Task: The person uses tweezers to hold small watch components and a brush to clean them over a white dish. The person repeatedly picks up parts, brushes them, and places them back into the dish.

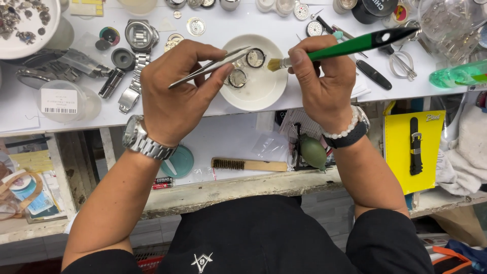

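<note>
Left hand [175,96] clamped on slim steel tweezers [210,66], tips pinning a round watch movement [255,58] at twelve o'clock in the shallow white dish [264,94]; right hand [324,83] gripped green-handled brush [350,46], bristles meeting it from three o'clock, seemingly to steady it for brushing.

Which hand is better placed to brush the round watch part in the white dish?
Right hand, probably: its green-handled brush has bristles beside the round watch part in the white dish. The left hand holds tweezers.

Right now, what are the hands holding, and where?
Left hand pinches metal tweezers mid-length. Right hand grips a green-handled brush near its bristle end.
</note>
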